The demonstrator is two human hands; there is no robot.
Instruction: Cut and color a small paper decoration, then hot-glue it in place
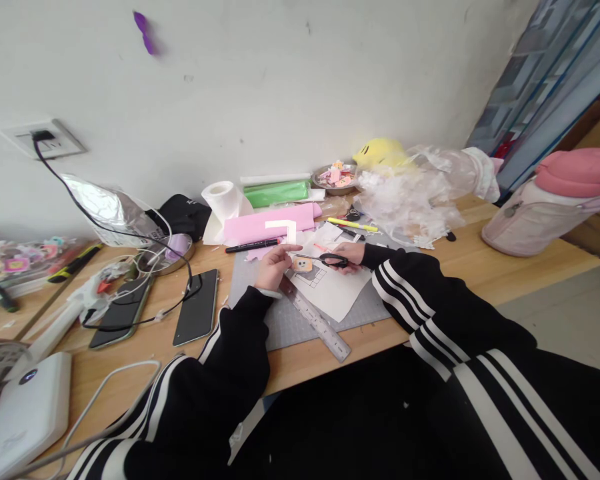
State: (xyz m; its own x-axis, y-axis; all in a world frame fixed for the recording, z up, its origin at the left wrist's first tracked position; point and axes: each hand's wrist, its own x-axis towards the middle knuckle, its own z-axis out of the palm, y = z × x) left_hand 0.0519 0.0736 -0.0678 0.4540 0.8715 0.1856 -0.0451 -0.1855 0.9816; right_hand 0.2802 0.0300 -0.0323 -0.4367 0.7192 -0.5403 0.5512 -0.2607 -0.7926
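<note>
My right hand [353, 256] grips a pair of scissors [334, 260] by its black handles, the blades pointing left toward my other hand. Between the fingers of my left hand [273, 268] is the edge of a small orange cutout [303, 265] with a face on it; the index finger stretches out above it, close to the blade tips. Under both hands lies a white sheet of paper [347, 299] with a drawn grid, partly hidden. A clear ruler [323, 325] slants across the grey cutting mat [375, 315] below my left hand.
Behind the hands are a pink roll [270, 225], a paper roll [226, 200], a green pack [280, 193] and a bowl [336, 187] of cutouts. Crumpled plastic [405, 200] and a pink-lidded bottle [535, 207] stand right. Left lie a phone [196, 307], cables and a glue gun [87, 293].
</note>
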